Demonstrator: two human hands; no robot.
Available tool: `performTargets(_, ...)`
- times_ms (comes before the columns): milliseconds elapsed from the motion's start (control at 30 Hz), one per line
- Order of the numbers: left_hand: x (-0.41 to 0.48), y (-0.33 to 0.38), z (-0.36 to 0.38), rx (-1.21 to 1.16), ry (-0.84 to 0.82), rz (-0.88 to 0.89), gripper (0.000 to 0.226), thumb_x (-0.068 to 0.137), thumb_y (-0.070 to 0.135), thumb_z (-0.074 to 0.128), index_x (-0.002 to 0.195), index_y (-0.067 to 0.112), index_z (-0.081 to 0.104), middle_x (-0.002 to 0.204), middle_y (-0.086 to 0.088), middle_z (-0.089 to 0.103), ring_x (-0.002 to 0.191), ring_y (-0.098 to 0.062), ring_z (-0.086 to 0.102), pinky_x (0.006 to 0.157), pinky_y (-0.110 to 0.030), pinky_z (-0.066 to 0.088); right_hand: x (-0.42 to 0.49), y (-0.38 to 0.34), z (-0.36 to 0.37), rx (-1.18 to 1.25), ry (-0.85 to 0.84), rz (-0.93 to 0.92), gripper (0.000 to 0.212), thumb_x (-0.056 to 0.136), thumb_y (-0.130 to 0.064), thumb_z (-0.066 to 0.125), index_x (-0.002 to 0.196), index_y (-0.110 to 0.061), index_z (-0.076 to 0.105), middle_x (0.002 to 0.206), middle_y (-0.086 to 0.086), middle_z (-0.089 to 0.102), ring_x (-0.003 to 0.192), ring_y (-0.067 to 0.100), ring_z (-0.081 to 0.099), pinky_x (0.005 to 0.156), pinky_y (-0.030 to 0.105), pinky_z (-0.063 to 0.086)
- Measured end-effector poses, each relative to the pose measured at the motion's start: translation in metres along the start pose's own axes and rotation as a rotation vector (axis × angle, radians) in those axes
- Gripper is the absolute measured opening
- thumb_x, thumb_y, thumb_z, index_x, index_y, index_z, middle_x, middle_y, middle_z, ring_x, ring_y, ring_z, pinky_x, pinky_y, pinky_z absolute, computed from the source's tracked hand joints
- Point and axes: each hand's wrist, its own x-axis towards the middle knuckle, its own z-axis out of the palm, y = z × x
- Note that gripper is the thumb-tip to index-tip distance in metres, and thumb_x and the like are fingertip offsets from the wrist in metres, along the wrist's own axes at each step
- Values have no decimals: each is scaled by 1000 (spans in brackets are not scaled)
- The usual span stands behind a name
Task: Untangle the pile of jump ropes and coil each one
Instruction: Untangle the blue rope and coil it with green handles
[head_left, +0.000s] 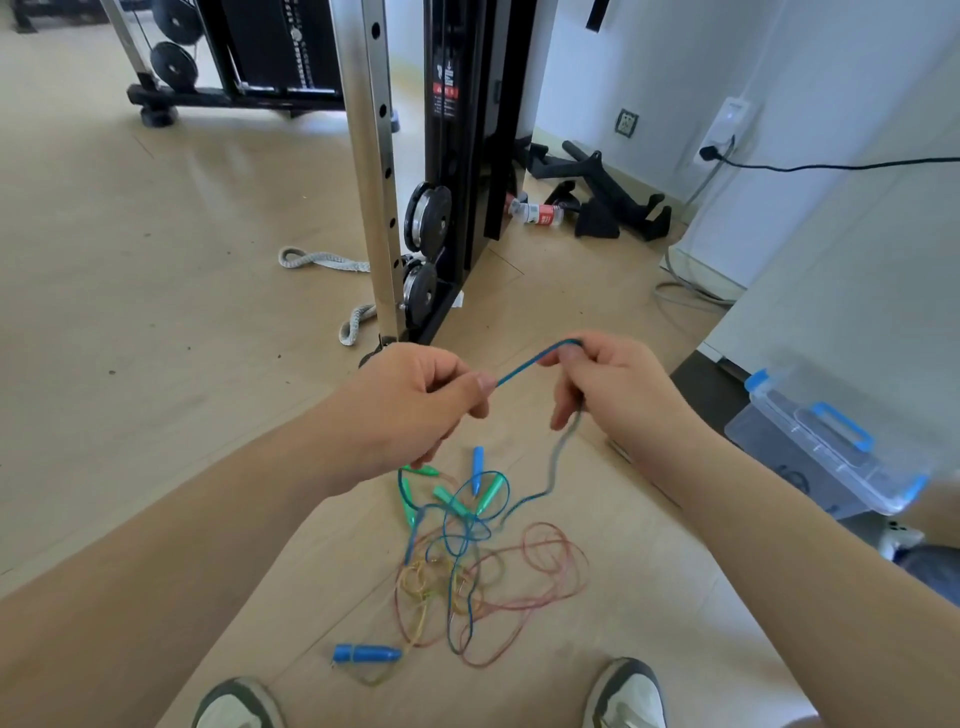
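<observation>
Both forearms come in from the bottom corners of the frame and meet at centre, backs of the hands up. The left hand (415, 400) has its fingers curled down, with thumb and forefinger pinching the blue-green rope (530, 365) at the thumb tip. The right hand (618, 389), slightly higher and to the right, pinches the same rope between thumb and fingers. The rope bends over the top of that grip. A short taut span runs between the two hands, sloping up to the right. Below the right hand the rope hangs loose and wavy down into the pile of jump ropes (467, 571).

The pile lies on the floor (156, 312) at lower centre, below the hands: thin tangled loops of red, yellow and blue-green. The green handles (451, 500) are bunched at its top. One blue handle (477, 467) sits just above them, and another blue handle (367, 653) lies at the pile's lower left. Two shoes (628, 696) sit at the bottom edge.

At upper centre is a cable machine (457, 156) with a red and white sticker (445, 91), its text too small to read. A bottle (537, 213) with a red label lies beside it, its writing unreadable. At right is a clear plastic box (810, 441) with blue clips.
</observation>
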Motion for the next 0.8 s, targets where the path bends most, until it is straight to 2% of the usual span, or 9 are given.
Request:
performTargets(100,-1,-6,-2,78,-98,-46,34,100,44,57,83,19,73,60,-4,43,57,-21,39,57,-31,36,14,27,-4,139,148,245,25,105,-12,42,107,-4,65,58,8,63,51,22,63,59,29,50)
performTargets(167,-5,-9,-6,192,-212,-97,29,100,38,59,83,18,73,58,-2,51,53,-21,50,55,-30,46,18,42,-11,196,271,357,22,104,-13,43,105,-4,63,70,11,68,62,27,65,58,29,45)
performTargets(267,-11,-10,-8,299,-359,-155,23,101,27,58,90,14,73,68,-3,73,67,-21,72,68,-31,61,23,54,-20,70,378,444,17,98,-27,53,100,-10,53,97,10,61,87,27,53,63,31,38)
performTargets(333,-11,-6,-5,169,-254,-117,22,104,23,54,94,11,70,76,-6,78,70,-20,72,70,-33,60,18,48,-16,-78,320,464,42,88,-34,61,120,-9,50,118,11,55,98,27,51,67,30,42)
performTargets(400,-8,1,1,-91,-86,-89,24,107,20,49,100,5,65,81,-11,78,72,-26,75,69,-35,61,8,31,-2,-67,216,397,32,90,-33,63,111,-9,58,113,7,58,97,24,56,68,36,52)
performTargets(533,-1,10,10,-333,80,-54,24,108,19,46,104,4,64,77,-7,77,72,-30,76,80,-49,62,-24,-5,32,340,-354,288,37,106,-36,46,113,-11,72,109,11,78,107,24,74,102,45,52)
performTargets(633,2,11,10,-389,161,-59,24,108,20,46,106,5,64,76,-11,75,73,-34,72,82,-53,60,-31,-12,40,507,-476,232,45,107,-38,37,133,-17,66,126,15,72,119,27,68,112,49,43)
performTargets(700,1,13,9,-470,176,-61,24,108,20,45,106,4,63,78,-14,75,76,-34,74,78,-46,63,-29,-12,37,621,-529,205,44,107,-38,37,137,-23,65,123,17,72,107,32,68,106,48,47)
performTargets(800,2,14,5,-527,216,-35,23,109,17,42,105,3,60,76,-16,73,74,-33,75,74,-42,65,-29,-9,33,468,-494,131,35,105,-37,47,123,-25,74,76,5,57,69,20,54,81,46,57)
